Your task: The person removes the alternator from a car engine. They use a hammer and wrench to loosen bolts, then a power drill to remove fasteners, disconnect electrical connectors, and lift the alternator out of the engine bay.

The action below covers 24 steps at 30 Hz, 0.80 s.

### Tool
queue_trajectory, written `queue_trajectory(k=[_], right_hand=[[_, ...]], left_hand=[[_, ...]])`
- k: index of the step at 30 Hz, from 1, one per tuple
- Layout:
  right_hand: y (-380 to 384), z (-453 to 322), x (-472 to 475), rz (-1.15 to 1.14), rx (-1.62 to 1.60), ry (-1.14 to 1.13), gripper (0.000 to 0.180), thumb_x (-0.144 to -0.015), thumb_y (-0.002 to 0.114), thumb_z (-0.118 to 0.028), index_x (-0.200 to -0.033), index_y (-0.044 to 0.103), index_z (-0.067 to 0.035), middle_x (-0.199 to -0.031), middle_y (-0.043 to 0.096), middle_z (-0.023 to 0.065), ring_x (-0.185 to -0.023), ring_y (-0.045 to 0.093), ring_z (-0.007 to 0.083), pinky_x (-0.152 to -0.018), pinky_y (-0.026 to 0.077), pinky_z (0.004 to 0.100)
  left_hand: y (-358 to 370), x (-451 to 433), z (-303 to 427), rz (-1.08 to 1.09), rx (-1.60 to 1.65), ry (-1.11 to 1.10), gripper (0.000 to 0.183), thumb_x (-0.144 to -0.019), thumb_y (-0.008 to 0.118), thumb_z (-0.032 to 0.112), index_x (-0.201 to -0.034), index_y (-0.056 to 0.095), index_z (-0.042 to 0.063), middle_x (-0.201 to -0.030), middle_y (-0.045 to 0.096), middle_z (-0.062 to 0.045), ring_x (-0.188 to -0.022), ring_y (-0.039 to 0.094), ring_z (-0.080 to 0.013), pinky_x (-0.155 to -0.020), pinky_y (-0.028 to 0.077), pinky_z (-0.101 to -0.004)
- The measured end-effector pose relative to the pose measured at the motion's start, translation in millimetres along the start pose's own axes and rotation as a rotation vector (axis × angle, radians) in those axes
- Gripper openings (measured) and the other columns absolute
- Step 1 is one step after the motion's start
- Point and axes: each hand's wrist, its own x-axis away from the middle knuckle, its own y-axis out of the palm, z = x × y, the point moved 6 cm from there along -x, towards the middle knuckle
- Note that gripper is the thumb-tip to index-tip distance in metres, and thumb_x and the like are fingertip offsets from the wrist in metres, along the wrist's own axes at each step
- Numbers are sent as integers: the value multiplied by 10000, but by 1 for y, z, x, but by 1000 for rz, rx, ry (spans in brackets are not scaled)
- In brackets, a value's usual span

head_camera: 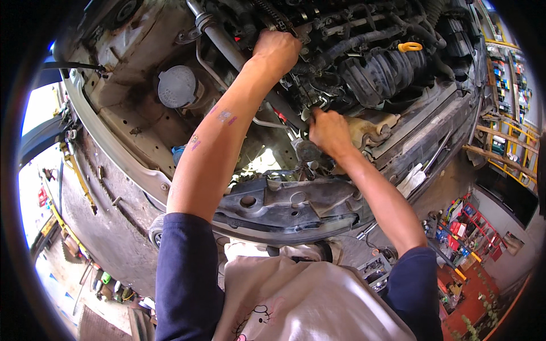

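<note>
Both my hands reach into a car's engine bay. My left hand (279,51) is closed like a fist at the engine's side, below a dark chain (273,15). Its fingertips are turned away, so whatever they hold is hidden. A thick metal pipe (222,42) runs diagonally beside that wrist. Lower and to the right, my right hand (330,130) has its fingers curled in among hoses and brackets near the pipe's lower end. A yellowed plastic tank (369,128) lies just right of it. What the right fingertips touch cannot be made out.
A yellow dipstick handle (410,47) stands above the black ribbed intake manifold (379,76). A grey reservoir cap (178,86) is at the left. The black front cover (294,198) lies before my body. A white cloth (411,179) and a long-handled tool (438,151) rest on the front edge.
</note>
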Motion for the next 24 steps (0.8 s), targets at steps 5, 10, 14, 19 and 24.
queue_trajectory(k=[5, 10, 14, 19, 24], right_hand=[[-32, 35, -13, -16, -261, 79, 209, -903, 607, -196, -942, 698, -13, -775, 694, 250, -773, 717, 375, -760, 583, 466], [-34, 17, -10, -46, -240, 60, 297, -971, 555, -236, -952, 708, 17, -802, 700, 254, -771, 729, 346, -726, 592, 458], [-17, 9, -1, 32, -189, 53, 238, -908, 586, -193, -906, 704, 13, -816, 697, 262, -778, 718, 393, -741, 588, 491], [-32, 34, -11, 11, -369, 132, 203, -861, 614, -177, -916, 711, -8, -800, 686, 274, -777, 713, 389, -727, 582, 460], [21, 9, -14, -104, -129, 114, 214, -799, 637, -133, -948, 715, -1, -916, 697, 267, -902, 678, 459, -826, 559, 500]], left_hand=[[-5, 1, 3, -31, -1, -24, 187, -816, 585, 140, -844, 768, 114, -872, 750, -96, -844, 734, -278, -690, 570, -405], [-2, 5, -1, 0, 19, 2, 181, -810, 581, 130, -829, 756, 90, -867, 737, -121, -830, 724, -310, -690, 573, -424], [0, 1, 0, 40, -8, 15, 178, -818, 578, 131, -815, 752, 95, -876, 740, -115, -821, 726, -299, -692, 570, -417], [-1, 5, -2, 58, 30, 15, 184, -830, 580, 148, -805, 759, 114, -840, 746, -95, -803, 734, -280, -668, 569, -408], [2, 8, -4, 44, -26, 37, 186, -830, 585, 150, -824, 769, 118, -835, 747, -95, -805, 737, -270, -658, 552, -404]])
